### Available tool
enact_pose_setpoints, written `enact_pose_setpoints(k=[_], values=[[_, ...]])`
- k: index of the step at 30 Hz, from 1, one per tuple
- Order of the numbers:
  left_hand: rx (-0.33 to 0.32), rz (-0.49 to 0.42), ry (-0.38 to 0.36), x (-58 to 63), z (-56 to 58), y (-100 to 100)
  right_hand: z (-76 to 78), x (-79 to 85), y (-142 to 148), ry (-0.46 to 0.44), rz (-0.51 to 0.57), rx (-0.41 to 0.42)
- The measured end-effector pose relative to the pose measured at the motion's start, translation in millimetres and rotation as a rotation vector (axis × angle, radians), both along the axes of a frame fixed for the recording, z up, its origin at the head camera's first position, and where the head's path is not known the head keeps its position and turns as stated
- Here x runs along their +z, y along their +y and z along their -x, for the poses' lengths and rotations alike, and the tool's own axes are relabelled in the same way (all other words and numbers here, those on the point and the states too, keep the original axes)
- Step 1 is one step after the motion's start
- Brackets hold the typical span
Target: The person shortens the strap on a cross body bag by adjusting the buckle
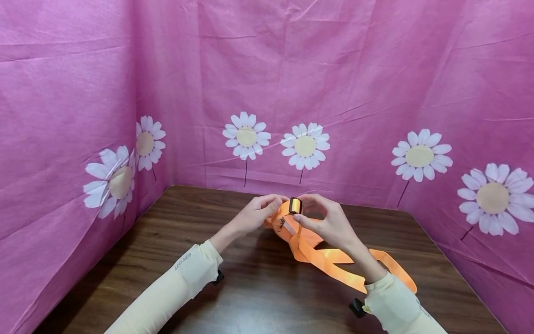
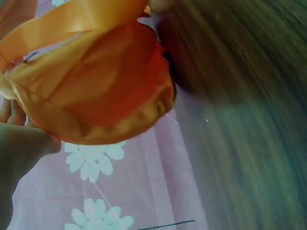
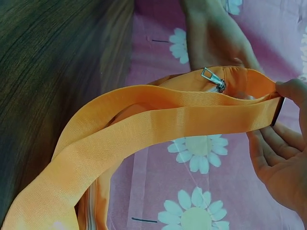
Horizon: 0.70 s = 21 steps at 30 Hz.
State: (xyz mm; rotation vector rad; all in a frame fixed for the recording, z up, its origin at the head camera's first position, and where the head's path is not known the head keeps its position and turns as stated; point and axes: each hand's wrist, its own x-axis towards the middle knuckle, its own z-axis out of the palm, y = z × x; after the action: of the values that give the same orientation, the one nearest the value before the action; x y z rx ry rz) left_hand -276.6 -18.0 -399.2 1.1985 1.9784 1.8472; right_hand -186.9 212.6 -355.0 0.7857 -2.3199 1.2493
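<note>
An orange fabric bag (image 2: 110, 86) hangs between both hands, a little over the table, with a wide orange strap (image 3: 163, 117) looping off it. My left hand (image 1: 260, 213) grips the bag's upper left end; in the left wrist view its thumb and fingers are at the bag's edge. With thumb and fingers, my right hand (image 1: 331, 222) pinches the strap at a black slide buckle (image 1: 295, 205). A metal zipper pull (image 3: 211, 76) shows near the bag's top, between the hands. The right fingertips behind the buckle are partly hidden.
Slack strap trails over the brown wooden table (image 1: 246, 283), under and beside my right forearm. Pink curtain (image 1: 267, 69) with printed daisies stands behind the table and on both sides. Pale sleeves with black wrist mounts cover both forearms.
</note>
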Motion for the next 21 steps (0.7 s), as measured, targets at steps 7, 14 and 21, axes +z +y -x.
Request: enact_pose_setpoints(k=[7,14,21], values=[[-0.066,-0.01,-0.084,-4.9,5.6,-2.6,-12.2,12.5,-2.4,-0.053,0.016,0.024],[-0.051,-0.032,-0.041,-3.2,4.5,0.2,3.0,-2.6,6.4,-0.091,-0.01,0.047],[-0.015,-0.017,-0.007,-1.2,-1.0,1.4,13.0,-10.6,11.0,-0.083,-0.037,0.059]])
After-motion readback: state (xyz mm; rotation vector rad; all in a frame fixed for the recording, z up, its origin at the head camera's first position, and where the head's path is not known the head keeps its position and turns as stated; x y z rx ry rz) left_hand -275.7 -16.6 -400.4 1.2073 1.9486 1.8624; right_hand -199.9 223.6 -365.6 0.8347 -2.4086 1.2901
